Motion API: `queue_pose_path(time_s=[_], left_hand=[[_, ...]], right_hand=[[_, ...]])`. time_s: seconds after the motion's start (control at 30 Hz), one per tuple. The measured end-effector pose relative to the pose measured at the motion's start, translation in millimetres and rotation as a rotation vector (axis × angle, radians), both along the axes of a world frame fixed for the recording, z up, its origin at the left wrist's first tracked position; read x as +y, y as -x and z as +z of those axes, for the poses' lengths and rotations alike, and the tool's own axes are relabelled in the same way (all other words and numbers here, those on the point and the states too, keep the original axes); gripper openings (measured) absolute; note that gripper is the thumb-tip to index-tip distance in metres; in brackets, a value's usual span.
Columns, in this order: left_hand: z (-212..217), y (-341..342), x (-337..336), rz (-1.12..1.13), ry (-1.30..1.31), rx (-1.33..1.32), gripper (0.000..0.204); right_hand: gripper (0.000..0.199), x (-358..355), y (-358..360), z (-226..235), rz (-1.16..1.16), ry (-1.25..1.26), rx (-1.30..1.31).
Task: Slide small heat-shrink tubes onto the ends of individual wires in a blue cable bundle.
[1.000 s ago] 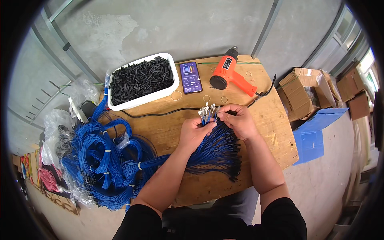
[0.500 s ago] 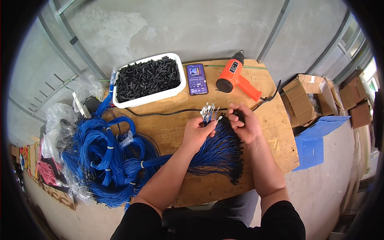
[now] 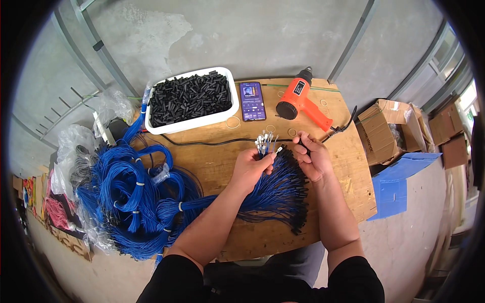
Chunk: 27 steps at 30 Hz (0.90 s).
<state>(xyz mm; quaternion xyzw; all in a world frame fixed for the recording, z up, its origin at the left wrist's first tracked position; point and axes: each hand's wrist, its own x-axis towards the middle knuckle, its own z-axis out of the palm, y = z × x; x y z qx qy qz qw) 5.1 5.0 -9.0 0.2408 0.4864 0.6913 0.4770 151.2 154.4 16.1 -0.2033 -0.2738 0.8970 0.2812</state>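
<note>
My left hand point(image 3: 248, 169) is closed round a bunch of blue wires, whose bare pale terminals point(image 3: 263, 143) stick up above the thumb. One terminal points out to the right from my fingertips, toward my right hand point(image 3: 317, 160). That hand is curled, with thumb and index finger together and dark black sleeves point(image 3: 304, 147) partly showing in the fingers; how many is hidden. Between and below the hands, the blue wires point(image 3: 275, 189) fan out to the right over the table, many tipped with black sleeves point(image 3: 297, 224).
A white tub point(image 3: 233, 113) of loose black sleeves stands at the back. Beside it lie a phone point(image 3: 252, 102) and an orange heat gun point(image 3: 299, 101). A black cable point(image 3: 207, 143) crosses the table. Coiled blue wire bundles point(image 3: 129, 187) fill the left side; open cardboard boxes point(image 3: 379, 131) stand right.
The view has shifted slightly. My right hand's fingers have moved a little, curling round the black sleeves; my left hand keeps its hold on the wires.
</note>
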Motion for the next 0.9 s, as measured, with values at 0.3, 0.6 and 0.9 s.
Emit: queue_pose_path(time_s=[0.3,0.6,0.9], left_hand=[[-0.2,-0.4,0.2,-0.005,-0.005,-0.020,0.013],[0.7,0.1,-0.2,-0.016,-0.003,0.004,0.014],[-1.4,0.2,0.6,-0.014,0.004,0.017,0.014]], right_hand=[[0.023,-2.8,0.8,7.4,0.004,-0.019,-0.047],[0.025,-5.1,-0.5,6.3,-0.024,-0.035,-0.072],[0.030,0.4,-2.8,-0.2,-0.062,-0.003,-0.117]])
